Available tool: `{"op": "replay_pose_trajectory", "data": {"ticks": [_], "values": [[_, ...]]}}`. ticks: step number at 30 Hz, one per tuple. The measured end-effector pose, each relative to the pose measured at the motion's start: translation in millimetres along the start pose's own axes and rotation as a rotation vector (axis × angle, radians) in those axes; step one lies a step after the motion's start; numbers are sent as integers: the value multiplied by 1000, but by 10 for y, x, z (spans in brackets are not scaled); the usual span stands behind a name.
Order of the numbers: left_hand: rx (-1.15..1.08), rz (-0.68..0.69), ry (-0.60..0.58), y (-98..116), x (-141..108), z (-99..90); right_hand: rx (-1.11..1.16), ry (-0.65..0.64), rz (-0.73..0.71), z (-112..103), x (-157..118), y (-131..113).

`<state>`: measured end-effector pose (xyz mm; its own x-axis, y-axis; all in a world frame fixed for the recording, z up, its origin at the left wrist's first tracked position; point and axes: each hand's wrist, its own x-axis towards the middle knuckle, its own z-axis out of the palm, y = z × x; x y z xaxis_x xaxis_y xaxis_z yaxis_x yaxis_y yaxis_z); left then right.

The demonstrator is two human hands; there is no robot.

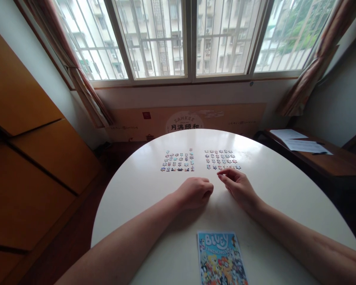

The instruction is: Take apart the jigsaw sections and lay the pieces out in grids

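Note:
My left hand (196, 191) rests on the white table (121, 202), its fingers curled into a loose fist; whatever it may hold is hidden. My right hand (236, 183) is just beside it, thumb and fingertips pinched together. A tiny pale spot shows at those fingertips, too small to name. Right beyond this pinch lies one group of small jigsaw pieces (224, 156), set out in rows. Another group of jigsaw pieces (178, 159) lies to the left, past my left hand, with dark-coloured pieces along its near row.
Between my forearms, near the front, lies a colourful picture card (221, 257) reading "BLUEY". To the right stands a brown side table (341, 164) with paper sheets (305, 145) and dark pens. An orange-brown cabinet (32, 190) is at left; a printed panel (124, 118) stands under the window.

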<state>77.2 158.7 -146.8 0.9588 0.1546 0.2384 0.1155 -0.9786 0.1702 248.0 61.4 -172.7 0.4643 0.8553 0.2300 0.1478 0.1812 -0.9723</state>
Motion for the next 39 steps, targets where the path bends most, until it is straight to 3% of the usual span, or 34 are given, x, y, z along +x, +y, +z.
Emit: {"op": "replay_pose_trajectory", "data": {"ticks": [39], "values": [[-59,31,55,-21,41,62,22,-39,-20,-52,4,-1]]}}
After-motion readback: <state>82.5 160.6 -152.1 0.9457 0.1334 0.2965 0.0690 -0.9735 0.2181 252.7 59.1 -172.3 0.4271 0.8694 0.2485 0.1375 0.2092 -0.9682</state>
